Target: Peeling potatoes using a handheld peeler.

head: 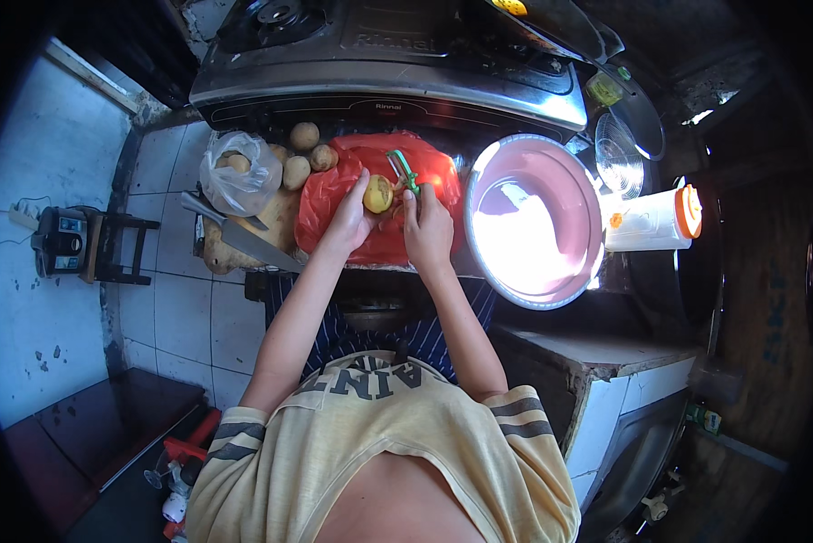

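Note:
My left hand [352, 216] holds a partly peeled potato [378, 195] above a red plastic bag [331, 203] spread on the counter. In my right hand [429, 227] is a green-handled peeler [404, 171], its blade end pointing up and away, just right of the potato. Bits of peel show between the two hands. Several unpeeled potatoes [297, 172] lie to the left of the red bag, beside a clear plastic bag [243, 180] with potatoes inside. A kitchen knife [253, 243] rests on a wooden cutting board [222, 250] near the left hand.
A pink plastic basin [477, 231] stands right of the red bag, with a clear jug with an orange lid [650, 220] beyond it. Behind the work area is a gas stove [393, 85] with a pan [542, 27]. A wire strainer [616, 153] sits at the right.

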Demonstrator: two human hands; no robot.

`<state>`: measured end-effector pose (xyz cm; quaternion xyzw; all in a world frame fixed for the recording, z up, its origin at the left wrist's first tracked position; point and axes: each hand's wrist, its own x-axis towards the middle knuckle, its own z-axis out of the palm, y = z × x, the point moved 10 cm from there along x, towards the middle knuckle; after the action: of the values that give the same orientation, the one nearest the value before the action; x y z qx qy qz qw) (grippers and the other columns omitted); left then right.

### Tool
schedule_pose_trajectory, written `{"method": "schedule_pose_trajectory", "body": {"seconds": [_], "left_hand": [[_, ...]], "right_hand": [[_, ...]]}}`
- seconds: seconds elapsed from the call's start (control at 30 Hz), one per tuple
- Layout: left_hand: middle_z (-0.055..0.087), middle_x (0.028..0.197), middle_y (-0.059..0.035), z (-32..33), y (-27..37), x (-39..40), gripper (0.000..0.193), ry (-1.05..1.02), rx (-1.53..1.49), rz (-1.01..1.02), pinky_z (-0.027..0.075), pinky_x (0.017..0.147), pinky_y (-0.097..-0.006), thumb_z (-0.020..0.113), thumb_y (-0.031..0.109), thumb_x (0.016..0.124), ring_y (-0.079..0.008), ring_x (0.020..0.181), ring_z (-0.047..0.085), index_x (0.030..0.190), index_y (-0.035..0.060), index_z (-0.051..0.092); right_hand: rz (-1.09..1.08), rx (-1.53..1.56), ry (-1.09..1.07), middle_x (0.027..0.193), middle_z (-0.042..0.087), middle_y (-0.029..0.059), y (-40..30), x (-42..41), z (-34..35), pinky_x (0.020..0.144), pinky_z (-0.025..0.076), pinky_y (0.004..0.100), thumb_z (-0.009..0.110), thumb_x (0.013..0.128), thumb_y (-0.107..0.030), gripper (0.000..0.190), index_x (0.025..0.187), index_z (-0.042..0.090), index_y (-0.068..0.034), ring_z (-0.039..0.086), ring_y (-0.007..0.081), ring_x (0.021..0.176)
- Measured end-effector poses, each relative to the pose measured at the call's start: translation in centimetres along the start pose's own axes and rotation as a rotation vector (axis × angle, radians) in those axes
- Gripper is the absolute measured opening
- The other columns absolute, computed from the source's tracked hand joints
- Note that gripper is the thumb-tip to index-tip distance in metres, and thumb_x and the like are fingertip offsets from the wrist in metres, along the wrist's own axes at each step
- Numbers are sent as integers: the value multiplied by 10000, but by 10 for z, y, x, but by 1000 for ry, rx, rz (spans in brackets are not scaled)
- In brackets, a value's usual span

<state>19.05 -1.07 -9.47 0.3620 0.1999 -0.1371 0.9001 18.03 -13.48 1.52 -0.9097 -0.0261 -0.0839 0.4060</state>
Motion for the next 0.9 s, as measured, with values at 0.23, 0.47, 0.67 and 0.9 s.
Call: {"method": "schedule_pose_trajectory", "body": {"seconds": [0.23,0.47,0.67,0.9], "left_hand": [[608,873,-99,2,-5,5,452,5,-105,-80,508,603,-297,364,497,906,-191,764,591,938,73,517],[606,842,-97,-10,-12,21,435,55,-16,-96,476,478,-281,371,485,904,-207,634,583,913,76,522],[600,793,-92,-7,-10,11,431,104,11,-63,472,454,-267,381,475,902,-180,593,578,900,68,523],[611,811,-68,-3,-9,10,396,114,88,-14,487,478,-279,380,455,906,-167,658,598,936,93,537]], "right_hand": [[-292,-96,-55,650,568,128,-15,-11,2,496,434,423,536,843,-239,203,793,465,-56,577,321,576],[-305,-199,-64,627,571,112,-18,-13,-1,463,436,407,548,831,-247,212,753,474,-65,572,306,528],[-222,-204,-39,601,570,121,-15,-11,-3,464,434,419,547,831,-261,218,749,474,-72,575,318,531],[-109,-193,-63,594,572,151,-11,3,1,497,437,440,515,851,-298,258,740,483,-67,578,343,559]]}}
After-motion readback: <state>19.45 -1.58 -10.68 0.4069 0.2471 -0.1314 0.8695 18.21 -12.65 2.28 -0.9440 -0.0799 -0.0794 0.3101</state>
